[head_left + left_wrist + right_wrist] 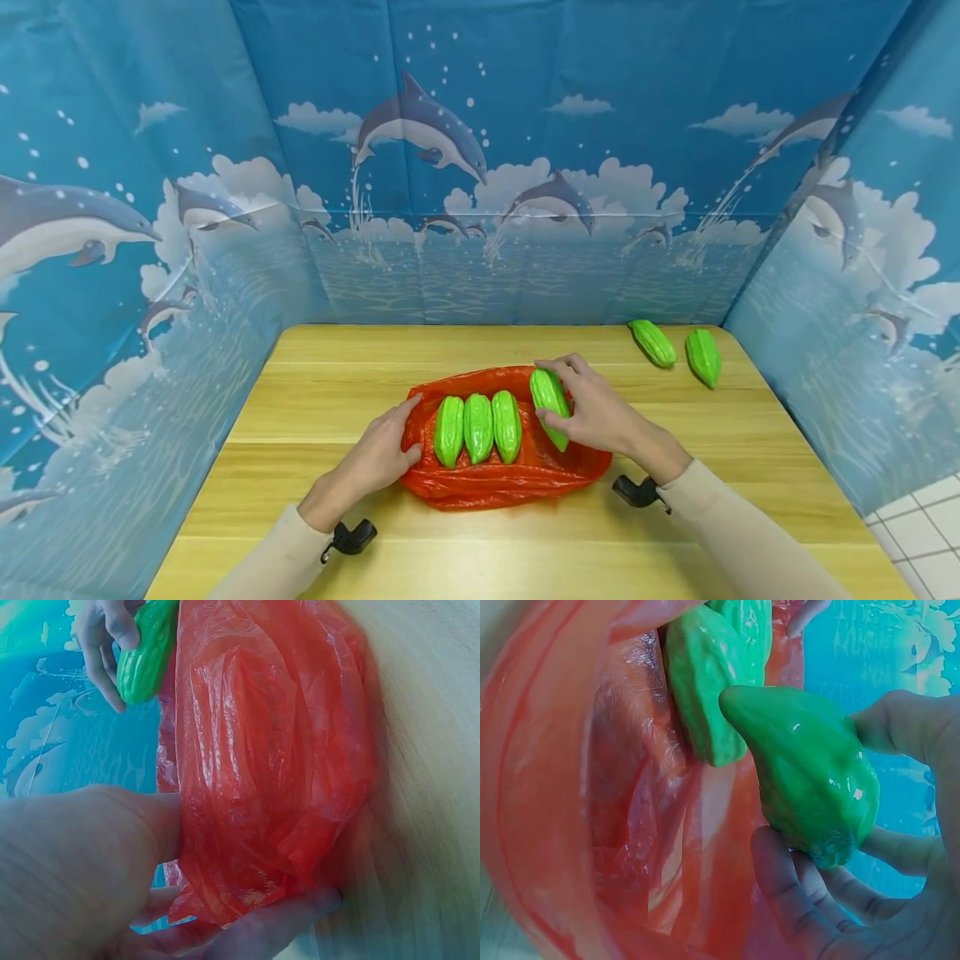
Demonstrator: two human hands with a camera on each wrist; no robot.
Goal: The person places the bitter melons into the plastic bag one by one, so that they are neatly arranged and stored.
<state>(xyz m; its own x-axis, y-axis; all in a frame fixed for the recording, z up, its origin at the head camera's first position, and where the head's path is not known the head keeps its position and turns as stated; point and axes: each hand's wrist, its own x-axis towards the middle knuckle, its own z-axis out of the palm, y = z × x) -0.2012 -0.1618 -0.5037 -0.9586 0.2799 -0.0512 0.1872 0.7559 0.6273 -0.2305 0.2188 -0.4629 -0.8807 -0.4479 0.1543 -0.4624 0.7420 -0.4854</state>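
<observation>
The right hand [596, 412] grips a ribbed green gourd [550, 392] at the right end of the red plastic bag [480, 487]; its long axis slants slightly beside three lying gourds [478, 427]. The left hand [378, 446] pinches the bag's left edge.

Bright head view, hazier bluish wrist views, white glints on red bag [270, 757]

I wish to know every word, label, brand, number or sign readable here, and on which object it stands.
There is no readable text.
The bright-green ridged vegetables, thin red plastic bag and yellowish wooden table show no lettering.
The blue backdrop bears only dolphin and cloud pictures.
Any marking on the small black wrist devices is too small to read.
</observation>
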